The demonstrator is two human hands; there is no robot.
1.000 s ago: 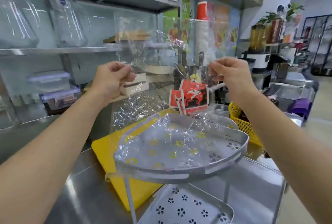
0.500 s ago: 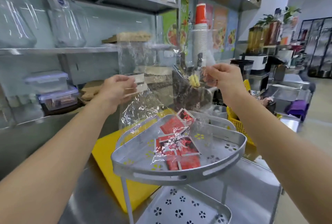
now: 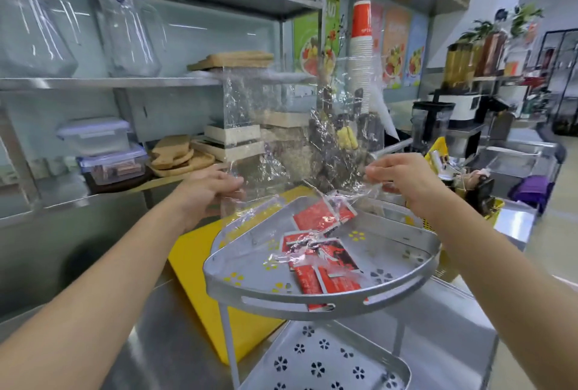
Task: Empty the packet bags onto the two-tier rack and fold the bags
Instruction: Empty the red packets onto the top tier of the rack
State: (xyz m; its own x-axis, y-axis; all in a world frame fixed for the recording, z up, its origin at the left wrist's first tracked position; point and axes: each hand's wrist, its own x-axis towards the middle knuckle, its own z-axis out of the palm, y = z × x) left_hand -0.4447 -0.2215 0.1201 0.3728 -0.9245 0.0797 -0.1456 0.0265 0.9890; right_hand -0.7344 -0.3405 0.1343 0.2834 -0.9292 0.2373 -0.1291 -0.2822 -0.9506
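A clear plastic bag (image 3: 275, 139) hangs upside down over the grey two-tier rack (image 3: 312, 305). My left hand (image 3: 209, 192) pinches the bag's left edge and my right hand (image 3: 403, 177) pinches its right edge, just above the back of the top tier. Several red packets (image 3: 325, 264) lie scattered on the top tier, partly under the bag's crumpled open end. The lower tier (image 3: 328, 361) with flower-shaped holes holds nothing that I can see.
A yellow cutting board (image 3: 194, 267) lies under the rack on the steel counter. Behind the bag stand a knife holder (image 3: 344, 136), a stack of paper cups (image 3: 362, 55) and wooden boards. A yellow basket (image 3: 491, 214) sits at the right. Shelves with clear jars run along the left.
Both hands have come down with the bag, and the red packets have dropped out of it onto the top tier. The bag now looks empty.
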